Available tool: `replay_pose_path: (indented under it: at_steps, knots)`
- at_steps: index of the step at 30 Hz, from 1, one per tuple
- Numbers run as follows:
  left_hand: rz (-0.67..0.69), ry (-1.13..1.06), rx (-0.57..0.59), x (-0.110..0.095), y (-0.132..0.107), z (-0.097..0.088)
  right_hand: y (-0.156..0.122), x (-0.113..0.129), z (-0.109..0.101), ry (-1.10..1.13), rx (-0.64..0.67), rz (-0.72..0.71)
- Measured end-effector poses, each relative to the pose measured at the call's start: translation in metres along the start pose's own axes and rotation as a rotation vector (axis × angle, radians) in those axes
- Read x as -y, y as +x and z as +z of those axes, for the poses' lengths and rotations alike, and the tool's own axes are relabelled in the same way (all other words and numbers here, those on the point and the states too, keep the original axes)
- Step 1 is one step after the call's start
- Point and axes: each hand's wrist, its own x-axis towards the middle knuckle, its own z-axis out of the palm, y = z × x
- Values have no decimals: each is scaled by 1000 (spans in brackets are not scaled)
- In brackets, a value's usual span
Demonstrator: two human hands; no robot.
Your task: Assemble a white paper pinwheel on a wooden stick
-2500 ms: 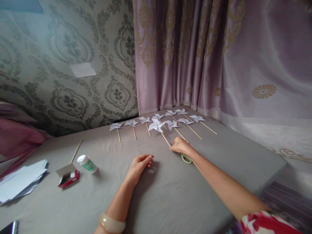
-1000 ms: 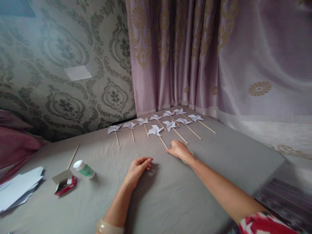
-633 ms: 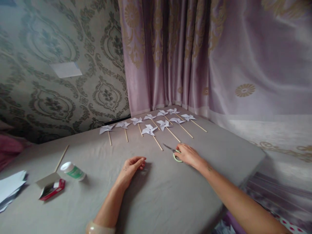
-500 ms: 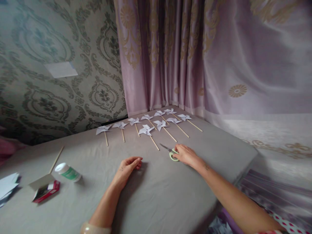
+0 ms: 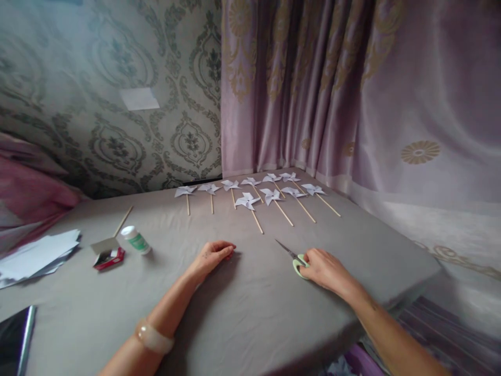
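A pair of scissors [image 5: 296,259] with pale green handles is in my right hand [image 5: 326,267], its closed blades pointing away to the upper left, low over the table. My left hand [image 5: 214,257] is just above or on the cloth with its fingers curled and pressed together. What it holds, if anything, is hidden. Beyond both hands lie several white paper pinwheels on wooden sticks, arranged in two rows. The nearest pinwheel [image 5: 248,201] has its stick end between my hands and the back row.
Left on the grey-covered table [image 5: 250,313] are a white-and-green bottle [image 5: 136,240], an opened red box [image 5: 108,258], a loose stick [image 5: 123,221] and a stack of paper [image 5: 39,256]. A dark, shiny-edged object [image 5: 18,339] lies at the near left. Curtains [image 5: 274,104] hang behind.
My right hand has drawn the scissors back toward me, away from the pinwheels. The view has swung left, bringing more of the paper stack and a dark object into sight.
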Motion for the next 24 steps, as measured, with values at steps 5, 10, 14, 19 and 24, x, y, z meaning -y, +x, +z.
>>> replay_pose_path:
  at_steps: [5, 10, 14, 19, 24]
  knots:
    - [-38, 95, 92, 8, -26, -10, 6, -3, 15, 154, 42, -129]
    - [-2, 117, 97, 15, -57, -22, 24, 21, 32, 207, 14, -258]
    - [13, 181, 31, 13, -86, -32, 41, 53, 42, 153, -11, -399]
    - [-59, 192, -202, 24, -126, -53, 53, 74, 60, 172, -18, -537]
    - [-260, 540, -1193, 53, -178, -96, 64, 68, 76, 291, -48, -557]
